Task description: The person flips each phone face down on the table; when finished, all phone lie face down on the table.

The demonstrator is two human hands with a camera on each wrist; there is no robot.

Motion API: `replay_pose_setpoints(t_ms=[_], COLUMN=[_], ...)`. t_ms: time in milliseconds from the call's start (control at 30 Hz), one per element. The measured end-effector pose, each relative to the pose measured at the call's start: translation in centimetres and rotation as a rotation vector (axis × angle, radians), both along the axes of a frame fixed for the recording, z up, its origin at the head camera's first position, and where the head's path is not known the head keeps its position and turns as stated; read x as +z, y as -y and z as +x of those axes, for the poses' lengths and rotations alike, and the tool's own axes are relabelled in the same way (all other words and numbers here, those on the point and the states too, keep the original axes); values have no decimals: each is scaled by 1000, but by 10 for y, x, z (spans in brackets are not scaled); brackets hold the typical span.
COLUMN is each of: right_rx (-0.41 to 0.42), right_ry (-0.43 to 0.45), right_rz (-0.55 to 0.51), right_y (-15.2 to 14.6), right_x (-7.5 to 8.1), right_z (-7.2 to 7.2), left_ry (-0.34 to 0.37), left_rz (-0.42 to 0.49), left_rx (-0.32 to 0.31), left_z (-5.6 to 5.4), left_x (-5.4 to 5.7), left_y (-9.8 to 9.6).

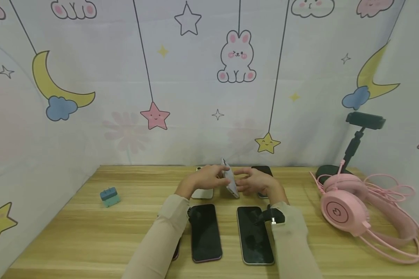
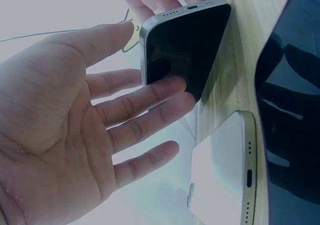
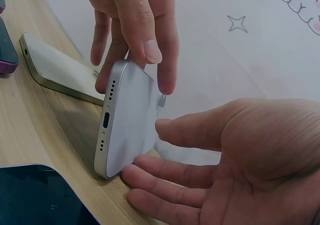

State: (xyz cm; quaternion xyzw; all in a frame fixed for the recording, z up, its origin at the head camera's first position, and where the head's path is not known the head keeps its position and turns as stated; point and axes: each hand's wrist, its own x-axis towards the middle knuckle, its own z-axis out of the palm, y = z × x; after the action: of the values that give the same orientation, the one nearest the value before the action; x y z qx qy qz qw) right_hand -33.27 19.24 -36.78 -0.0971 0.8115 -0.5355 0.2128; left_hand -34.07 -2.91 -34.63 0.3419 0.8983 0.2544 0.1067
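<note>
- Six phones (image 1: 206,234) were in view: three farther back, three nearer, one of these mostly hidden.
- There were two hands, one left hand (image 1: 209,177) and one right hand (image 1: 256,181).
- Two pale sleeves (image 1: 293,240) showed.
- Two dark wrist bands (image 1: 277,216) showed.
- There was one pink headset (image 1: 343,213).
- There was one black stand (image 1: 352,149).
- There was one blue-and-teal plug (image 1: 110,198).
- One table (image 1: 73,232) was there.
- Two yellow moons (image 1: 42,77) were printed behind.
- Two blue clouds (image 1: 60,108) were printed too.
- One rabbit (image 1: 236,66) showed whole.
</note>
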Motion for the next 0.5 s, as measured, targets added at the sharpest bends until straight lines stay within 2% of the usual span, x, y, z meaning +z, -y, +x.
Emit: replay_pose_setpoints(t_ms=[233,500], right_rx=[-8,-32], right_ry=[21,38], right_rz=[1,9], right_y=[2,0], right_x=[0,0], right_z=[1,1], left_ry=[-10,15], left_rz=[-20,-29], left_rx=[20,38], left_z=[-1,-1], left_x=[0,-1], left_y=[3,3])
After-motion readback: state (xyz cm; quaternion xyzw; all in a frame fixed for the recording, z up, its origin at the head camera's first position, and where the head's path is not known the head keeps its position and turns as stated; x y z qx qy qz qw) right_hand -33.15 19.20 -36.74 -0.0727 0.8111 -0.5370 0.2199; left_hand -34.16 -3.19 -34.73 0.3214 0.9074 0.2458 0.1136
